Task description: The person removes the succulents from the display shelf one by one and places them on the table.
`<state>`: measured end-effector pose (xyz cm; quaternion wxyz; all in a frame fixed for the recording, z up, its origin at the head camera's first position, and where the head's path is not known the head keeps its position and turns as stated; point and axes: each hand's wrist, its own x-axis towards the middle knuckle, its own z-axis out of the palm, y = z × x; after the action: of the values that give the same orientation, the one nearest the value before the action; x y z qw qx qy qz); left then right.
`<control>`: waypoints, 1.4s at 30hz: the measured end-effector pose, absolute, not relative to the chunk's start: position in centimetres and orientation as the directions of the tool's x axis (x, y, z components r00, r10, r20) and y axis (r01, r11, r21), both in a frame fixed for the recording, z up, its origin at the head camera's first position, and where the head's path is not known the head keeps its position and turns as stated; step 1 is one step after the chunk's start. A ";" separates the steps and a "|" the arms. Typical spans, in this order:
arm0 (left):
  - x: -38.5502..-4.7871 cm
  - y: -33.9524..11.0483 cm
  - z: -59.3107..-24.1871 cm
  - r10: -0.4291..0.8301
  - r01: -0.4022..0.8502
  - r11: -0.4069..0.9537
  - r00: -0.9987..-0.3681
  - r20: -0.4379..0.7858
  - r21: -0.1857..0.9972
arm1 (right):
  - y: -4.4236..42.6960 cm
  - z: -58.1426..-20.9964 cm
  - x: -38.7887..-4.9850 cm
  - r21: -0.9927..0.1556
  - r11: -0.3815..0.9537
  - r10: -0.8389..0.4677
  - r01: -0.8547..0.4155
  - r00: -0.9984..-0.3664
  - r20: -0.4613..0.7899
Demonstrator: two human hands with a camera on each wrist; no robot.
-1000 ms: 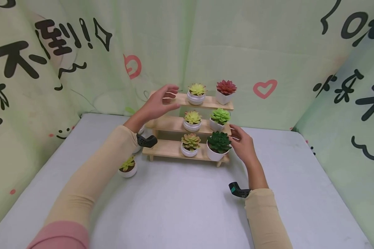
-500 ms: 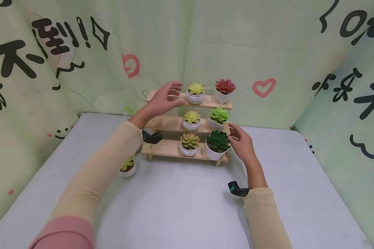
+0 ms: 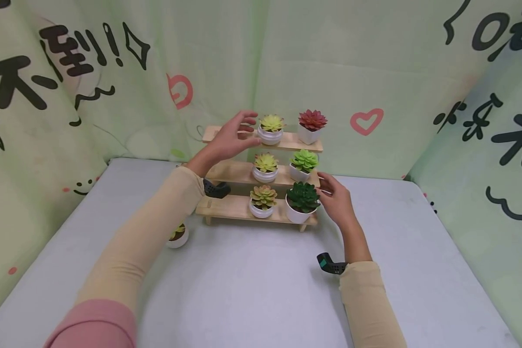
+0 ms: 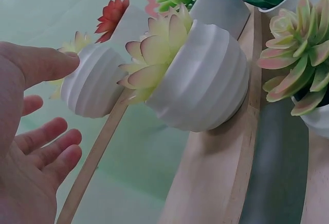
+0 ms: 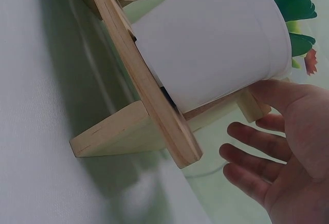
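A three-tier wooden plant stand (image 3: 226, 207) holds several small potted succulents. On its top tier are a yellow succulent (image 3: 270, 136) and a red succulent (image 3: 310, 134). My left hand (image 3: 234, 137), thumb and fingers apart, is just left of the yellow one; in the left wrist view the thumb (image 4: 49, 66) overlaps that pot, and I cannot tell whether it touches. My right hand (image 3: 337, 200) is at the stand's right end, beside the dark green succulent (image 3: 303, 199). Its fingers (image 5: 257, 141) are loosely bent around nothing, with the thumb close to the white pot (image 5: 216, 44).
On the table (image 3: 252, 285), left of the stand, a yellow-green potted succulent (image 3: 179, 238) is partly hidden by the left sleeve (image 3: 152, 241). The middle tier carries another yellow succulent (image 3: 265, 169) and a bright green one (image 3: 303, 166). A printed curtain (image 3: 226, 58) hangs behind.
My left hand has moved right and slightly up along the top tier, closer to the yellow succulent. My right hand has stayed at the stand's right end.
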<state>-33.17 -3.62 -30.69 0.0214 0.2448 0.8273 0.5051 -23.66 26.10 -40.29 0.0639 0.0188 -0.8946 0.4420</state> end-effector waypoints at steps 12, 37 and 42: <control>-33.8 -2.8 -30.3 0.423 0.375 0.366 -0.882 0.207 0.851 | 25.9 -40.2 -23.7 -0.796 0.597 0.015 -0.099 -0.991 0.134; -34.6 -1.0 -30.4 0.457 0.386 0.377 -0.868 0.194 0.842 | 26.2 -40.3 -23.6 -0.792 0.604 0.024 -0.092 -0.991 0.133; -34.7 -0.8 -30.4 0.464 0.384 0.393 -0.867 0.180 0.836 | 26.2 -40.4 -23.7 -0.788 0.609 0.030 -0.088 -0.991 0.134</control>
<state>-34.71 -0.76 -30.37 0.0411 0.2542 0.8334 0.4889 -23.73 26.20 -40.44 0.0669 0.0163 -0.8945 0.4418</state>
